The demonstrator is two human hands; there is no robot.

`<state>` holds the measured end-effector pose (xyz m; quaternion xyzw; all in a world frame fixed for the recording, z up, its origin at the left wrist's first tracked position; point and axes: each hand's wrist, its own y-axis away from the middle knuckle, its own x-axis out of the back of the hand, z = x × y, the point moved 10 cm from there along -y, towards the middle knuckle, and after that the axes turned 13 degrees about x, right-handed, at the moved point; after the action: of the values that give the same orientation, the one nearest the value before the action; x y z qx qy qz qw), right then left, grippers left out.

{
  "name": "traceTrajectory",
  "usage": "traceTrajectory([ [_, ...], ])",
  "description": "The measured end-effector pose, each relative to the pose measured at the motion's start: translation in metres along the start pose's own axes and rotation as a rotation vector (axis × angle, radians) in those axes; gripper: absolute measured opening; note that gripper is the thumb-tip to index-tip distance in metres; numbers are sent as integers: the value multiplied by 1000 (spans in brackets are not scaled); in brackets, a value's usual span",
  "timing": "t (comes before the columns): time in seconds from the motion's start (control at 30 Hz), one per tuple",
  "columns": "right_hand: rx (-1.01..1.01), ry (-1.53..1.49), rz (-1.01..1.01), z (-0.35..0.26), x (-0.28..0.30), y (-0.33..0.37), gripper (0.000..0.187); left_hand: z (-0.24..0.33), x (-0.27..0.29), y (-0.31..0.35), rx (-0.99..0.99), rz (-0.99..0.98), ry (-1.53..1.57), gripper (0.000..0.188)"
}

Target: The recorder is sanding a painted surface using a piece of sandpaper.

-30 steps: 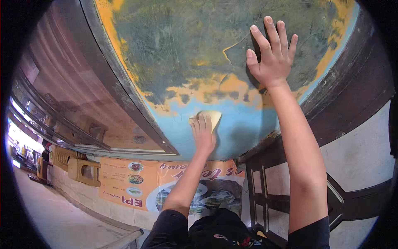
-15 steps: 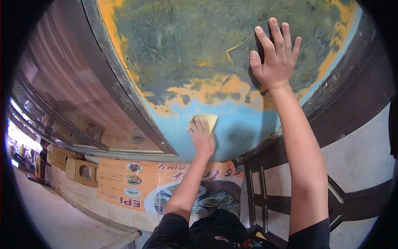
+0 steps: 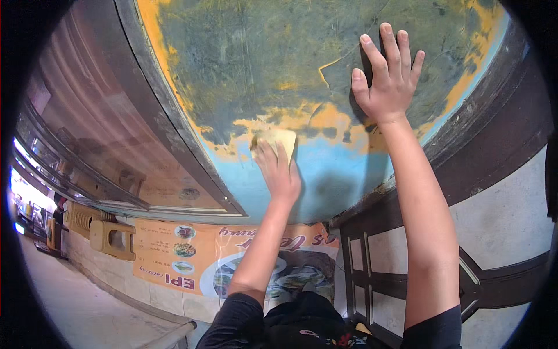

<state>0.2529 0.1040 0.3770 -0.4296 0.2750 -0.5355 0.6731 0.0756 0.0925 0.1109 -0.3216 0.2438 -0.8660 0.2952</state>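
My left hand (image 3: 279, 174) presses a pale yellow sheet of sandpaper (image 3: 288, 139) flat against the wall (image 3: 232, 70), its fingers lying over the sheet. The sheet's left corner is darkened. It sits where light blue paint meets patchy orange and dark grey-green areas. Higher up on the right, my right hand (image 3: 386, 87) rests palm down on the dark patch, fingers spread, holding nothing. Just left of that hand, a thin orange crack line (image 3: 328, 68) runs across the dark surface.
A dark-framed window (image 3: 116, 116) borders the wall on the left. On the right are a dark wooden frame (image 3: 488, 122) and a panelled door (image 3: 401, 285). Below lies an orange printed banner (image 3: 203, 273) on the tiled floor. Tan plastic stools (image 3: 110, 238) stand at lower left.
My left hand has slid up and slightly left with the sandpaper, from the blue paint to the orange edge. My right hand has stayed almost in place.
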Motion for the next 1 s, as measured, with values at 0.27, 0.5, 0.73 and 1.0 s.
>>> traceTrajectory([
  [0.27, 20, 15, -54, -6, -4, 2, 49, -43, -32, 49, 24, -192, -225, 74],
  [0.5, 31, 0, -16, -3, 0, -2, 49, -9, -16, 2, -56, -45, -143, 70],
  [0.73, 19, -5, -35, -4, -1, 0, 50, -27, -31, 32, -24, -164, -145, 71],
  [1.0, 21, -6, -36, -7, -3, -4, 48, -44, -39, 46, 0, -199, -149, 71],
])
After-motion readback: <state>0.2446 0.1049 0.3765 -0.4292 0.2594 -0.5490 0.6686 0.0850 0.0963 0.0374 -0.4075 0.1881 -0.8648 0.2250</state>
